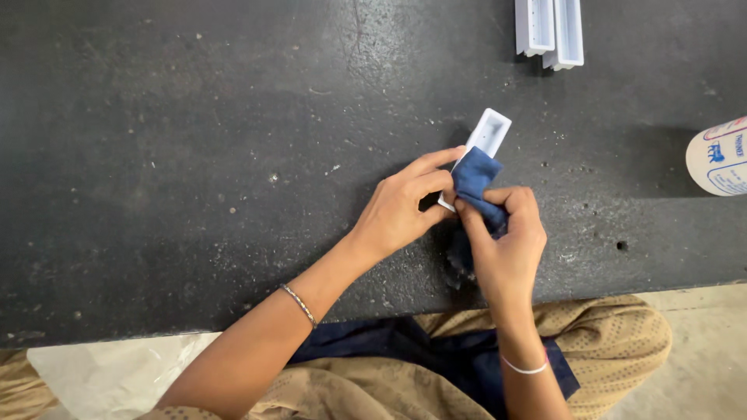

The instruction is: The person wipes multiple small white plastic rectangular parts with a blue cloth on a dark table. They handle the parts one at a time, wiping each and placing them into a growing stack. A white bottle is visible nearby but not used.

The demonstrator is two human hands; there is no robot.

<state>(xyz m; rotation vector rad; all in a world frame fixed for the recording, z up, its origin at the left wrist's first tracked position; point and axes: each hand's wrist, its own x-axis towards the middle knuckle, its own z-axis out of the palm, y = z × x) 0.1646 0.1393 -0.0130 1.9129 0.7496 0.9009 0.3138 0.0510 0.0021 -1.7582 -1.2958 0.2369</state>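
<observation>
A small white rectangular plastic tray (489, 132) lies tilted over the dark table (194, 155), its near end gripped by my left hand (401, 206). My right hand (510, 245) pinches a folded blue cloth (475, 180) and presses it onto the tray's near end. The cloth covers the lower part of the tray. The far, open end of the tray shows its hollow inside.
Two more white trays (551, 31) lie side by side at the table's far edge. A white cylindrical container with a printed label (720, 155) pokes in at the right edge. A pale plastic sheet (109, 373) lies below the table's near edge, at the left.
</observation>
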